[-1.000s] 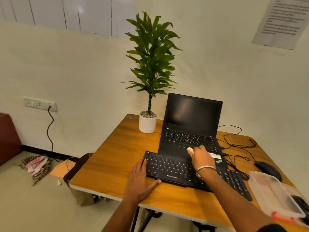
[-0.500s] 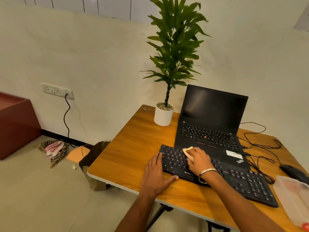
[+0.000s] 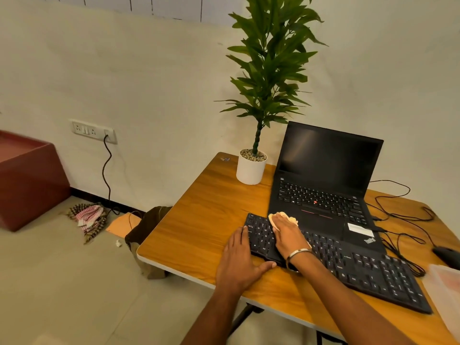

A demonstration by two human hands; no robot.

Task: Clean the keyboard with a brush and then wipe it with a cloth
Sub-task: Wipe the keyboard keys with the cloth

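A black keyboard (image 3: 361,267) lies slantwise on the wooden table (image 3: 204,215), in front of an open black laptop (image 3: 323,185). My right hand (image 3: 288,236) presses a pale yellow cloth (image 3: 278,216) flat onto the keyboard's left end; only the cloth's far edge shows past my fingers. My left hand (image 3: 239,262) lies flat on the table against the keyboard's left end, thumb along its front edge, holding nothing. No brush is in view.
A potted plant (image 3: 251,165) stands at the back left of the table. Cables (image 3: 403,220) and a black mouse (image 3: 448,256) lie to the right, with a clear plastic box (image 3: 445,292) at the right edge. On the floor lie a bag (image 3: 146,227) and a checked rag (image 3: 88,217).
My right hand has slid the cloth leftward along the keyboard, from near its middle to its left end. The left hand has stayed at the keyboard's left end. The camera has turned left.
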